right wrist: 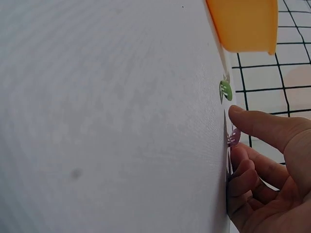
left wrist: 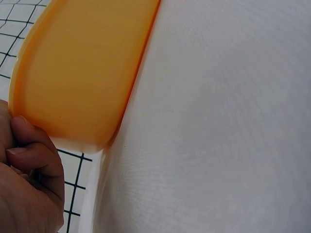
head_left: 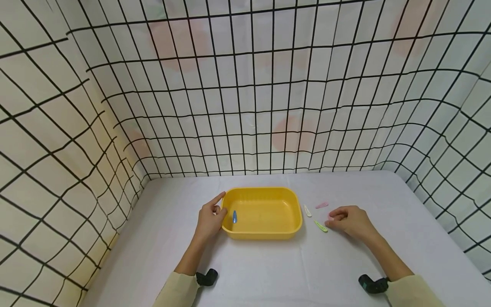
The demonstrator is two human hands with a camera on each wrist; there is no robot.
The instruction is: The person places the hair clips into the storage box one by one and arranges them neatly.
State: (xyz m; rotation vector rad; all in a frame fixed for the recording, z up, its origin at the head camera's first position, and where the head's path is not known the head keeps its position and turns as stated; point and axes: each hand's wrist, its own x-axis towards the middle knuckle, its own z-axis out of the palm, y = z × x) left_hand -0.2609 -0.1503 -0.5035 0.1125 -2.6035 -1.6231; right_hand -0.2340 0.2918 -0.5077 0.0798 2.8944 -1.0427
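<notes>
My left hand (head_left: 209,219) grips the left rim of a yellow tray (head_left: 264,235), thumb at the rim and index finger stretched along the outside. A blue hair clip (head_left: 235,217) lies inside, near that end. Right of the tray, my right hand (head_left: 353,221) rests low over the cloth. Between its thumb and fingertips is a pink hair clip (right wrist: 234,137), mostly covered in the head view. Just left of the fingertips lies a green hair clip (head_left: 321,226). Another pink clip (head_left: 322,205) and a white clip (head_left: 308,211) lie farther back.
White cloth (head_left: 264,273) covers the table. A black grid pattern on pale hangings (head_left: 261,98) surrounds its back and sides. Both wrists carry black camera mounts, one on the left wrist (head_left: 207,277) and one on the right wrist (head_left: 373,284).
</notes>
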